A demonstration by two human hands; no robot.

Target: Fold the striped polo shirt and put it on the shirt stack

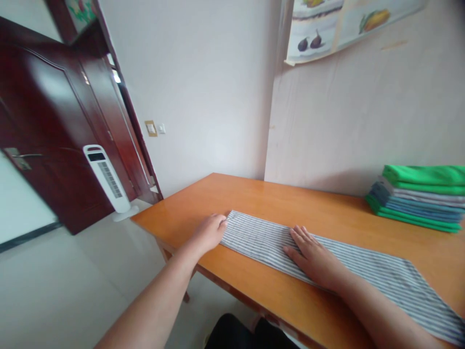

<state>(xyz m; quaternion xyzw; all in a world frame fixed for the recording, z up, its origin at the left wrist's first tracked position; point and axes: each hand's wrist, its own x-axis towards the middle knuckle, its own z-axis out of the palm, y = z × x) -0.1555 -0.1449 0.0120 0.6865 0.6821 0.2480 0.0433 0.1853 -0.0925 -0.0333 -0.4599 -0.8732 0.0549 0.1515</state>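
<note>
A striped grey-and-white cloth (254, 237) lies in a long flat strip along the wooden table, and its right part widens toward the right edge of the view. My left hand (213, 230) is closed on the cloth's left end, with thumb and fingers pinching its edge. Flat on the middle of the strip rests my right hand (315, 258), fingers stretched out and palm down. My right forearm crosses over the cloth and hides part of its near edge.
A stack of folded cloths (421, 198), green, blue and grey, stands at the table's back right by the wall. Beyond the left end of the orange-brown table (203, 194) stand a white tower fan (109, 177) and a dark red door (39, 111).
</note>
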